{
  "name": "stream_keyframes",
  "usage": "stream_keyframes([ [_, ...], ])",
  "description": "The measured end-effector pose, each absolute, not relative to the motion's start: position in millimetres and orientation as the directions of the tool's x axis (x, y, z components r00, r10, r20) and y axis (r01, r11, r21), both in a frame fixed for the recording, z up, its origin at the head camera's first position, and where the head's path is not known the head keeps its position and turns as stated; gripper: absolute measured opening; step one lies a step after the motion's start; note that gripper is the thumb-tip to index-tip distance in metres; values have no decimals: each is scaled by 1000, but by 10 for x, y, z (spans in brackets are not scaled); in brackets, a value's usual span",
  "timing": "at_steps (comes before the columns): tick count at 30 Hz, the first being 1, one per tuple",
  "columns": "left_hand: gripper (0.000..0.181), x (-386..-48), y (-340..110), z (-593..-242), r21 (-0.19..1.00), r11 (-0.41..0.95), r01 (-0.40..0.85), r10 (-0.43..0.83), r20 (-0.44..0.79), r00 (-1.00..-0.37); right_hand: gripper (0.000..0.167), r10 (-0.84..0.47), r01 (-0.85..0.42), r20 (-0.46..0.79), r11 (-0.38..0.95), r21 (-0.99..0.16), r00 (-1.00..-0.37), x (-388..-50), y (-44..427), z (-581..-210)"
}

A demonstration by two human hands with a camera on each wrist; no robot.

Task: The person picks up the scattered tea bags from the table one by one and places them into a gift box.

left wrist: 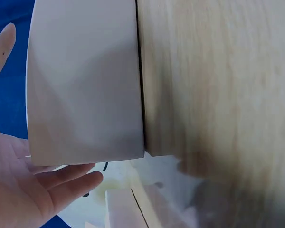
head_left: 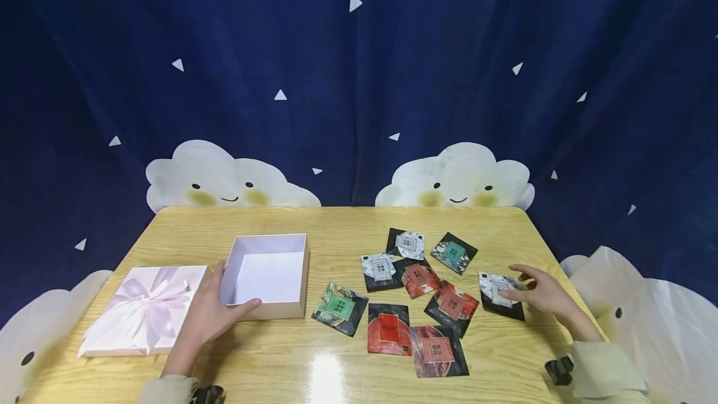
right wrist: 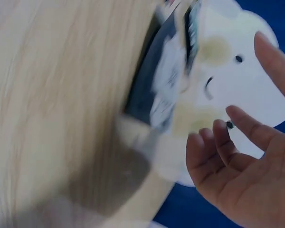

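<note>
A bow-topped lid [head_left: 148,307] lies at left, beside the left hand [head_left: 210,310], spread against the left and near sides of the open box [head_left: 283,276]. Scattered packets [head_left: 389,329] lie across mid-desk [head_left: 336,223]. Furthest right, a black-and-white packet [head_left: 493,295], nearly square with no clear long axis, lies just left of the right hand [head_left: 541,292], the nearer one, its thumb and fingers parted.

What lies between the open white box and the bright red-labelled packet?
A green-labelled packet lies between the open white box and the bright red-labelled packet; the head view shows it.
</note>
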State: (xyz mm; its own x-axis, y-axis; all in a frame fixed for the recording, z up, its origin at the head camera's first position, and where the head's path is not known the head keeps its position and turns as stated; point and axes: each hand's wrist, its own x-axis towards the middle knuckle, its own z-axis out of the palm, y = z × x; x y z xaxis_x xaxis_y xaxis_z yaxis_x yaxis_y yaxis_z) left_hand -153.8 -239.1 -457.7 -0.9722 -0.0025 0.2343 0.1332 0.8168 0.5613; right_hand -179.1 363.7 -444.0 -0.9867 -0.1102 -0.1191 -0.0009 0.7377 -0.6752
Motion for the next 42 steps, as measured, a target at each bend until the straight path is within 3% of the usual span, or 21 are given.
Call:
stream_keyframes([
  [4,106,-1552,-2413,-4621,547,829,119,-9,226,-974,75,-140,65,-219,685,-726,-966,-1873,3796,-4516],
  [10,103,-1541,-2422,-4638,534,838,110,-18,228,-974,78,-148,96,-280,709,-698,-949,-1970,3927,-4636],
  [20,99,-1533,-2428,-4640,545,831,117,-16,233,-972,79,-176,31,-238,740,-672,-955,-2055,3979,-4792],
  [24,99,-1544,-2433,-4633,542,832,117,-17,237,-971,72,-164,6,-203,762,-647,-965,-2070,3944,-4814],
  [31,101,-1549,-2427,-4646,545,832,105,-22,222,-975,60,-58,82,-204,783,-616,-977,-2066,3893,-4795],
  [42,102,-1556,-2427,-4634,540,836,97,-28,218,-975,29,16,123,-147,641,-758,-989,-1971,4005,-4771],
])
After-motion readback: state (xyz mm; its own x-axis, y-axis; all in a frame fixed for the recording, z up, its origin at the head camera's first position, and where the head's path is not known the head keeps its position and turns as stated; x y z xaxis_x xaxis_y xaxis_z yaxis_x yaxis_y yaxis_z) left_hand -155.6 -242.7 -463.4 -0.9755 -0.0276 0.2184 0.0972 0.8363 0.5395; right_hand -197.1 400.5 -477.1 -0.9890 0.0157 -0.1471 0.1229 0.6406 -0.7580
